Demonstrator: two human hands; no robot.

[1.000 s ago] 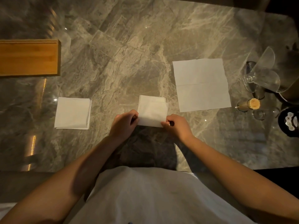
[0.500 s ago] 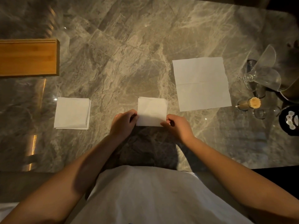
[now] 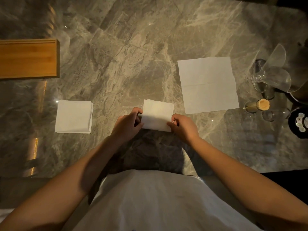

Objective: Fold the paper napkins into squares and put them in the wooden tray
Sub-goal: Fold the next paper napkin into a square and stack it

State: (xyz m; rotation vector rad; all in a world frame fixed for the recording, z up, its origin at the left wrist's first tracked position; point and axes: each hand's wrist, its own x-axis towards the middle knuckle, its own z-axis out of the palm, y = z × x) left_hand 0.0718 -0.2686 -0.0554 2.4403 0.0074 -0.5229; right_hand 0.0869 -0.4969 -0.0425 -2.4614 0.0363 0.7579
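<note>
Folded napkin (image 3: 157,115): lay between both hands, near the marble table's (image 3: 133,55) front edge.
Left hand (image 3: 128,125): pinched its left side.
Right hand (image 3: 183,125): pinched its right side.

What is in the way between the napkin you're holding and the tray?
Nothing visible. Only bare table lies between the napkin and the tray; the folded stack sits off that path, nearer the person.
</note>
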